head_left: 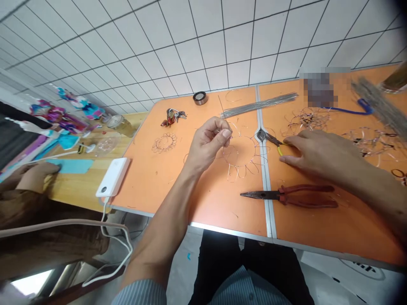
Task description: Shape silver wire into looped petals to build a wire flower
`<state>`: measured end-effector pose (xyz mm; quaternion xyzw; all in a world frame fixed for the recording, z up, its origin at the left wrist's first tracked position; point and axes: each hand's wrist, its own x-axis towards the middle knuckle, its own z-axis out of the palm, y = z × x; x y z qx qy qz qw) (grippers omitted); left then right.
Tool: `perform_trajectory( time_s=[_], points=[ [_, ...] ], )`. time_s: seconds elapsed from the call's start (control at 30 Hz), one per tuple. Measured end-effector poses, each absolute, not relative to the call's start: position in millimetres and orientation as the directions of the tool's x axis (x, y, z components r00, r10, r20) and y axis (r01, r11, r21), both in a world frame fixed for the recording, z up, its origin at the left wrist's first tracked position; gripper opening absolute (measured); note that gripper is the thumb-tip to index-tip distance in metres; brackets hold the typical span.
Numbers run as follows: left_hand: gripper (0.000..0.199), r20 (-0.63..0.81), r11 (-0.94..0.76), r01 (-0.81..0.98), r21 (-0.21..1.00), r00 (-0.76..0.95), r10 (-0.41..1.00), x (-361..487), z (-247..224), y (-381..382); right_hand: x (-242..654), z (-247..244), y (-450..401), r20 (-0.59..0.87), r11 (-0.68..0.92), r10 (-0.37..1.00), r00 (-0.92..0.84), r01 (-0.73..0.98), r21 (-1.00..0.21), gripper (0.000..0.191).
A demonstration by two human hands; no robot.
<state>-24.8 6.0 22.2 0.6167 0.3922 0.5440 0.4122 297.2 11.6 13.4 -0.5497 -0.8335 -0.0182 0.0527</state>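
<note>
My left hand [210,142] pinches a thin wire ring [241,166] edged with wire loops, over the orange table [210,203]. A straight piece of wire points up from its fingertips. To the right, my right hand [313,150] has its thumb and fingers around the yellow handle of small pliers [274,140], whose jaws point left. Larger long-nose pliers [292,195] with red handles lie nearer the table's front edge. A finished-looking looped wire ring [164,143] lies at the left of the table.
Behind lie a tape roll [200,98], a bundle of straight wires [259,105] and a small dark ornament [172,117]. Tangled wire [310,120] is at the right. A white power bank [113,178] with a cable sits at the left edge. Another person's hand [38,174] is far left.
</note>
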Motion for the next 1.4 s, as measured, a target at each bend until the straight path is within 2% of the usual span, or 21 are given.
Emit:
perform_trajectory(
  time_s=[0.1,0.3,0.47,0.53,0.57,0.63,0.7,0.73,0.8,0.9,0.97,1.13,1.4],
  points=[
    [0.052,0.382,-0.384,-0.013,0.923,0.123,0.916,-28,19,10,295,17,14,0.028,0.363,0.932,-0.362,0.930,-0.050,0.014],
    [0.055,0.471,-0.459,-0.107,0.882,0.175,0.864,-31,12,22,270,20,16,-0.220,0.158,0.960,-0.172,0.984,-0.079,0.010],
    [0.050,0.490,-0.473,-0.130,0.871,0.181,0.853,-33,6,26,266,23,14,-0.232,0.130,0.961,-0.150,0.986,-0.101,0.007],
    [0.051,0.487,-0.470,-0.129,0.873,0.175,0.856,-33,6,27,277,21,16,-0.171,0.088,0.976,-0.135,0.963,-0.255,0.010],
    [0.053,0.487,-0.470,-0.132,0.873,0.173,0.856,-33,7,27,284,21,17,-0.141,0.043,0.984,-0.107,0.919,-0.392,0.018],
    [0.054,0.492,-0.472,-0.141,0.870,0.174,0.853,-32,9,27,296,24,17,-0.162,-0.080,0.986,-0.047,0.719,-0.690,0.036],
    [0.055,0.496,-0.475,-0.148,0.868,0.183,0.849,-31,10,26,301,36,13,-0.160,-0.110,0.987,-0.033,0.591,-0.799,0.031],
    [0.054,0.494,-0.472,-0.148,0.869,0.189,0.849,-30,11,25,298,45,9,-0.085,-0.064,0.996,-0.013,0.561,-0.825,0.024],
    [0.054,0.484,-0.462,-0.148,0.875,0.200,0.852,-29,11,24,283,65,-1,0.036,0.022,0.999,0.013,0.573,-0.819,0.028],
    [0.053,0.478,-0.455,-0.153,0.877,0.200,0.855,-28,9,24,247,93,-10,0.228,0.281,0.959,-0.167,0.500,-0.819,0.019],
    [0.050,0.484,-0.459,-0.161,0.874,0.190,0.854,-27,8,24,224,105,-10,0.277,0.384,0.920,-0.277,0.489,-0.784,0.011],
    [0.051,0.473,-0.451,-0.162,0.878,0.144,0.869,-28,6,25,197,107,-2,0.304,0.445,0.893,-0.332,0.553,-0.704,0.005],
    [0.054,0.459,-0.442,-0.143,0.885,0.118,0.880,-24,7,23,194,89,7,0.356,0.480,0.877,-0.322,0.569,-0.667,0.007]
  ],
)
